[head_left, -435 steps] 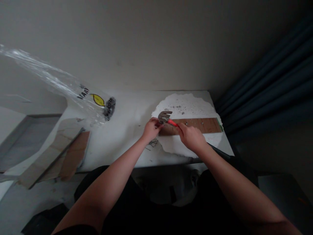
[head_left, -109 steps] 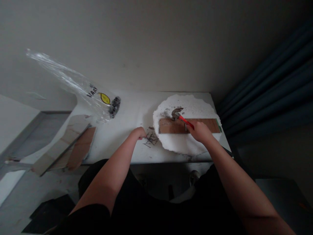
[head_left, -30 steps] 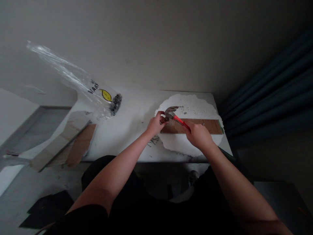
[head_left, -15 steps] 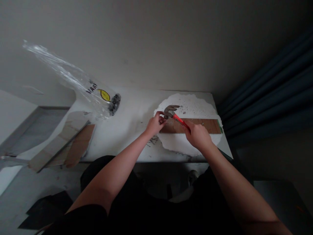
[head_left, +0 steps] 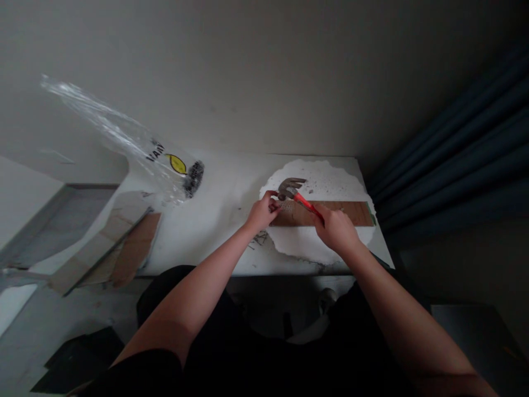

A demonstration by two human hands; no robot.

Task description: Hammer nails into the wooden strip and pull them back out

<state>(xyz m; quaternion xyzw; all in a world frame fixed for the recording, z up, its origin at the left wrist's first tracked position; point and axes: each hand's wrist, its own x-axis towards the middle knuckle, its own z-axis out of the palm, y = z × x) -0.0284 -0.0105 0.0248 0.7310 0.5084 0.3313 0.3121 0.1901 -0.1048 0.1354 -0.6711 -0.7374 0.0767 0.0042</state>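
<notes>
My right hand (head_left: 338,227) is wrapped round the red handle of a claw hammer (head_left: 303,200). The hammer's metal head is just above the left end of a brown wooden board (head_left: 330,213), close to the fingers of my left hand (head_left: 263,212). Those fingers are pinched at the board's left end; whatever is between them is too small to make out. The board lies flat on a rough-edged white slab (head_left: 303,242). Several loose nails (head_left: 259,238) lie on the table beside the slab, below my left wrist.
A clear plastic bag (head_left: 136,146) with dark nails in its bottom lies at the back left of the white table (head_left: 210,220). Pieces of cardboard or board (head_left: 134,248) lean at the table's left end. A dark curtain (head_left: 458,149) hangs to the right.
The hammer head has shifted very slightly to the right. Both hands otherwise keep almost the same place and hold; the view has tilted a little.
</notes>
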